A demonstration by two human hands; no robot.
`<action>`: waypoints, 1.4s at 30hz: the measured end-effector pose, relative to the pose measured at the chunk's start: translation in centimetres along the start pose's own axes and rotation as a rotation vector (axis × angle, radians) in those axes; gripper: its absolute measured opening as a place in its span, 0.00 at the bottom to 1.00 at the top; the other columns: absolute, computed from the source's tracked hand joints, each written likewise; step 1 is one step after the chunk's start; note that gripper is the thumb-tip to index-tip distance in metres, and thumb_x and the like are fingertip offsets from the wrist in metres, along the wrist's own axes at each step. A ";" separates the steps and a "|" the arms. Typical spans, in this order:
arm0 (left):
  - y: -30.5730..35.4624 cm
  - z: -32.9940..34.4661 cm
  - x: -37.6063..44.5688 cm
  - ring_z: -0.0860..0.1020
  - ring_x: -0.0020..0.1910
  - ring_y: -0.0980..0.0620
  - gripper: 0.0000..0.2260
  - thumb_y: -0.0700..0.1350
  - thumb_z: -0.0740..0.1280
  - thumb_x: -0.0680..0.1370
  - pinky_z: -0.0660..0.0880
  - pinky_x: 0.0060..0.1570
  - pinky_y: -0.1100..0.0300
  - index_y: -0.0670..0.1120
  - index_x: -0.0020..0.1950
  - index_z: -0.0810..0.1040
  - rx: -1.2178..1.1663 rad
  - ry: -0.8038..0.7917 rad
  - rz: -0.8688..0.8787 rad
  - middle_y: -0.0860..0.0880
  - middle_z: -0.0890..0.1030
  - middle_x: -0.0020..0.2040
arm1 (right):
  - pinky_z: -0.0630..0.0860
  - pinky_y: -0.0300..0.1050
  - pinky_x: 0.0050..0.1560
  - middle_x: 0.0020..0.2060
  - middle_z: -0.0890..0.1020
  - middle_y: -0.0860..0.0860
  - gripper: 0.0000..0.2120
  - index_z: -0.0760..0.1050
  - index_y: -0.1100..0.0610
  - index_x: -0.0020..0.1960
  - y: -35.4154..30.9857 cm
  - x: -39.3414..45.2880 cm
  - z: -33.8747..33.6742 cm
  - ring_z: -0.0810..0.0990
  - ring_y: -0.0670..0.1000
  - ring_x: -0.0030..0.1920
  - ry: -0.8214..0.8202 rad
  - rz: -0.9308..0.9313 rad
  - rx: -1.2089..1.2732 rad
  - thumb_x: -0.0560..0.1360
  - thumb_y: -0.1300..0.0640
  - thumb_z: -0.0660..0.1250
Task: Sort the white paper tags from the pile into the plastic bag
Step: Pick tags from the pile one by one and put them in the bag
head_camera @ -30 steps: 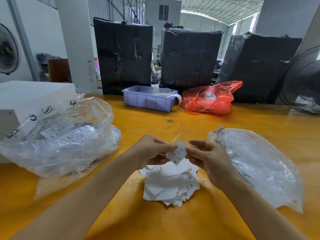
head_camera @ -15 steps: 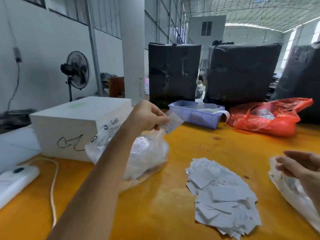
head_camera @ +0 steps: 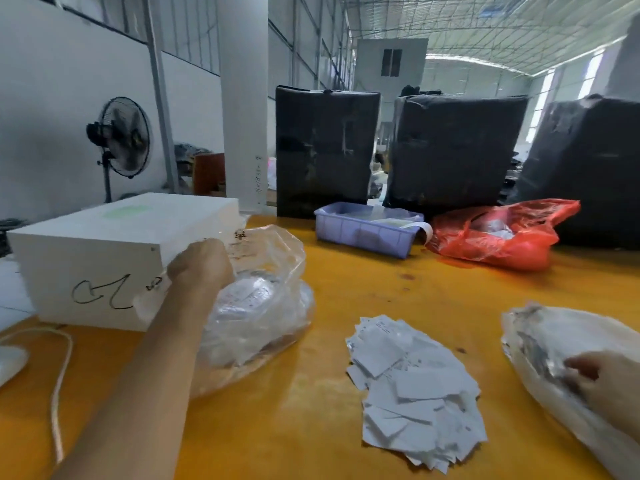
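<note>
White cable (head_camera: 59, 386) at 8 o'clock on the yellow table (head_camera: 346, 292); white box with black scrawl (head_camera: 104, 258) at 9 o'clock, standing fan (head_camera: 119, 140) behind it at 10.
Left hand (head_camera: 202, 268) at the mouth of the clear plastic bag (head_camera: 263, 306), just left of centre, fingers curled; the tag it should be carrying is not visible, so cannot tell whether anything is pinched or already dropped; printed tags show through the film.
Judgement: deposit step in hand; next move calls for letting go inside the mouth, then reaching back to the pile.
Pile of white paper tags (head_camera: 415, 386) at 5 o'clock, loose, well short of emptied; lavender tray (head_camera: 363, 232) and red bag (head_camera: 502, 237) at 1 o'clock.
Right hand (head_camera: 602, 379) at 4 o'clock rests on a second clear bag (head_camera: 561, 344); grip blurred, cannot tell.
</note>
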State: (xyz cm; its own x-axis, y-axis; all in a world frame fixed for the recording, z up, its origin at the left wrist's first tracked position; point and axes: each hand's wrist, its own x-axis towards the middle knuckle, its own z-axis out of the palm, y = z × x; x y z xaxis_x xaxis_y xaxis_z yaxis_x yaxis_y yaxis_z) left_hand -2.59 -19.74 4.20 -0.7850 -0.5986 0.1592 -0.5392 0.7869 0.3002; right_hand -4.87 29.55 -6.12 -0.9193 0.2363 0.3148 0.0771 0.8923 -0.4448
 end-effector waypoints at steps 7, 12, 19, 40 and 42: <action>4.6 0.3 -1.1 0.76 0.47 0.38 0.14 0.50 0.73 0.71 0.76 0.50 0.43 0.40 0.47 0.78 -0.072 0.075 0.226 0.39 0.78 0.45 | 0.67 0.45 0.64 0.64 0.76 0.53 0.26 0.73 0.56 0.67 -2.2 -1.1 -1.2 0.72 0.54 0.66 -0.071 -0.066 -0.023 0.70 0.70 0.64; 9.1 2.7 -4.7 0.76 0.50 0.44 0.13 0.52 0.69 0.75 0.77 0.50 0.48 0.47 0.55 0.79 -0.077 0.060 0.471 0.45 0.78 0.52 | 0.76 0.50 0.51 0.51 0.82 0.52 0.12 0.83 0.55 0.50 -2.5 -1.1 -1.0 0.78 0.55 0.54 -0.061 -0.128 -0.092 0.72 0.65 0.65; 11.6 4.7 -9.4 0.76 0.50 0.39 0.12 0.48 0.71 0.73 0.72 0.45 0.50 0.43 0.52 0.82 0.102 0.401 0.647 0.42 0.81 0.48 | 0.74 0.47 0.49 0.46 0.79 0.53 0.10 0.82 0.58 0.47 -1.8 -0.6 -1.1 0.76 0.54 0.49 -0.081 -0.071 -0.117 0.74 0.52 0.68; 13.1 10.5 -13.4 0.70 0.62 0.58 0.14 0.53 0.59 0.80 0.68 0.57 0.66 0.55 0.65 0.74 -0.115 0.108 1.020 0.59 0.76 0.61 | 0.72 0.40 0.41 0.40 0.84 0.51 0.04 0.83 0.59 0.41 -0.8 -0.6 -3.1 0.80 0.48 0.41 0.037 -0.035 -0.039 0.73 0.61 0.70; 13.1 10.9 -13.3 0.70 0.62 0.58 0.14 0.53 0.59 0.80 0.68 0.56 0.67 0.55 0.65 0.74 -0.125 0.090 1.022 0.60 0.76 0.61 | 0.71 0.39 0.41 0.39 0.85 0.51 0.02 0.84 0.59 0.41 -1.1 -0.4 -3.7 0.78 0.47 0.39 0.113 -0.043 0.041 0.71 0.62 0.72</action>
State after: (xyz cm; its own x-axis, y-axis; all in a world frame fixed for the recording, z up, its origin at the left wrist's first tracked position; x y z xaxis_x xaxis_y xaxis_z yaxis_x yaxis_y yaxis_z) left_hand -2.52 0.16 -4.21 -0.8220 0.3343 0.4610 0.4122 0.9079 0.0767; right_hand -3.15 29.91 -2.62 -0.8719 0.2416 0.4259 0.0200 0.8867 -0.4619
